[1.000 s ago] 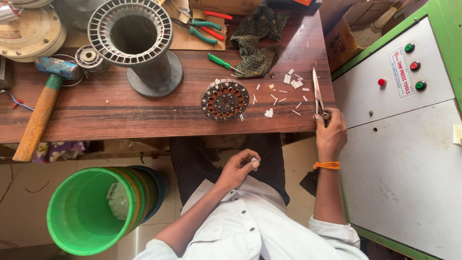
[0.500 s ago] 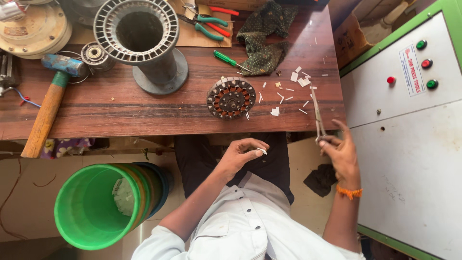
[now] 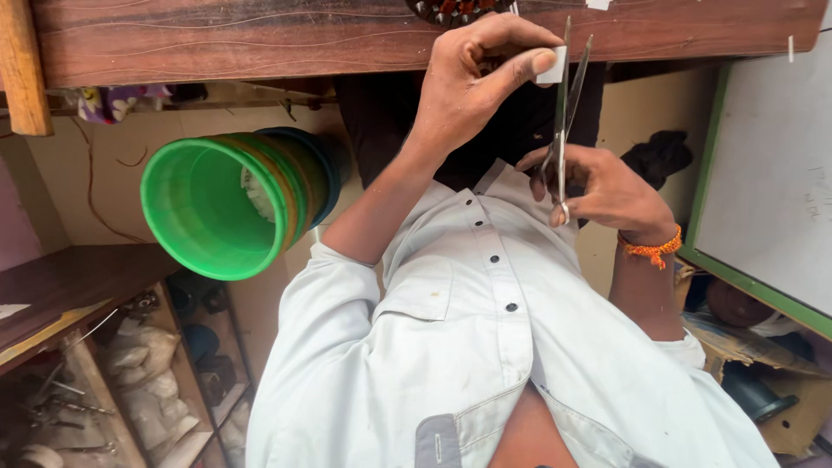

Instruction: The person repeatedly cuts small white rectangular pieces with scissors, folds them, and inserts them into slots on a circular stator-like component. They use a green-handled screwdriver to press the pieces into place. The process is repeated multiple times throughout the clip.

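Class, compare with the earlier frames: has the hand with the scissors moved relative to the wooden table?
Yes. The right hand with the scissors has come off the wooden table toward the body, meeting the left hand.

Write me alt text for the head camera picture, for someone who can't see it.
The left hand holds a small white piece between the open blades of scissors gripped by the right hand, at a wooden table edge. A stack of green buckets lies beneath.

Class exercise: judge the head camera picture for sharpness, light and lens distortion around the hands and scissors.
Head view: scissors, paper piece and both hands sharp; soft even light, no glare; shade under the table; wide lens bends the green bucket and edges.
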A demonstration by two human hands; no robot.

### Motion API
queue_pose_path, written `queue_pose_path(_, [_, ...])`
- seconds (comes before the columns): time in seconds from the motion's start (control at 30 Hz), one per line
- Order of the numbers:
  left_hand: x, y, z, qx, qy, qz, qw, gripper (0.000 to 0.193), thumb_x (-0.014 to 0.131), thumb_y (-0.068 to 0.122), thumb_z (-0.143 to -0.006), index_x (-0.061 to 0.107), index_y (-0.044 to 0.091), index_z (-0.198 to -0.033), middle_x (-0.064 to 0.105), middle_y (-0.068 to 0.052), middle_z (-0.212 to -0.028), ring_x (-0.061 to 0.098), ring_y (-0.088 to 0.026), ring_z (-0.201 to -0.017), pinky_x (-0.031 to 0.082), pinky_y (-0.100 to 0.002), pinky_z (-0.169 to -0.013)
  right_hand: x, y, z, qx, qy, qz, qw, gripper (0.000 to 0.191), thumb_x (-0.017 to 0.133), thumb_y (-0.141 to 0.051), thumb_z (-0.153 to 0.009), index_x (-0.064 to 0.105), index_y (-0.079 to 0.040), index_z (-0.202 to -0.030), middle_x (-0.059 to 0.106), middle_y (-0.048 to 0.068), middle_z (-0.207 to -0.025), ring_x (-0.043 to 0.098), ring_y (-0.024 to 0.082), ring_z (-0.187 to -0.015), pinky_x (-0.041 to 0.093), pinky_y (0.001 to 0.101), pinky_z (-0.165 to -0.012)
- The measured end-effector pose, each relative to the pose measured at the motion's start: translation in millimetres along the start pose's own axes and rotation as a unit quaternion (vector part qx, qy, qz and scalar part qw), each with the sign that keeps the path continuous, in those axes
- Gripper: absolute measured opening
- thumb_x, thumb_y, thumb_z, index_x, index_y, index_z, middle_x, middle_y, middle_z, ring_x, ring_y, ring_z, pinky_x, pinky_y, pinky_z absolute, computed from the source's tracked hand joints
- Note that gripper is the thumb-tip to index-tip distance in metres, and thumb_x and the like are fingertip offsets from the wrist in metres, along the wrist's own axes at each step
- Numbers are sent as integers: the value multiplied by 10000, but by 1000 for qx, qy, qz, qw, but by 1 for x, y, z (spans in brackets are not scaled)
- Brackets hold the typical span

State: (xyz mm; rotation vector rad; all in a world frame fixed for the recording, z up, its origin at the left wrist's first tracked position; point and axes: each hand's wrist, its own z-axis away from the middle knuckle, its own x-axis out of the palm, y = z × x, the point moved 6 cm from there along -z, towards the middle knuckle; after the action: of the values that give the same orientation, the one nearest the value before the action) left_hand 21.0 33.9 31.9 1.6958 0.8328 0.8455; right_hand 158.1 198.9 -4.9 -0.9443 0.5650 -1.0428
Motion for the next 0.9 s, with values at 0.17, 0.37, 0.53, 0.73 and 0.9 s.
queue_pose_path(0.17, [-3,4,2,-21,30,-52,998,163,736,196,-1009,769,57,-1088,784,-21,-907,760,-85,-827,621,-219,-750,17,-11,-3,-5,-39,10,999,774,914,-235,-625,658,-34,-1327,680,5,-886,639,102,-866,535,270,-779])
queue_pose_path(0.37, [-6,-5,6,-35,45,-35,998,167,727,197,-1009,772,49,-1073,792,-28,-878,765,-92,-809,620,-219,-753,10,-7,-1,13,33,17,999,746,878,-177,-660,662,-24,-1358,644,10,-851,591,90,-786,495,257,-706])
queue_pose_path(0.53, [-4,-8,7,-29,20,-7,999,190,736,216,-1007,756,33,-1056,775,-45,-882,748,-93,-812,629,-227,-752,6,-3,-3,16,47,-20,999,725,863,-194,-668,671,0,-1339,653,-1,-869,611,78,-801,506,242,-728])
queue_pose_path(0.73, [-5,-13,8,-52,28,-54,997,175,746,206,-981,763,33,-997,785,-47,-838,754,-87,-766,618,-220,-689,13,8,-9,42,30,14,999,740,900,-215,-639,659,10,-1301,680,12,-828,632,93,-790,536,261,-722])
queue_pose_path(0.9, [-6,-17,7,-61,37,-65,995,150,751,177,-961,764,28,-968,786,-50,-815,758,-90,-734,634,-227,-668,12,9,-9,37,31,19,999,728,892,-203,-657,665,8,-1315,680,12,-817,630,89,-778,541,258,-727])
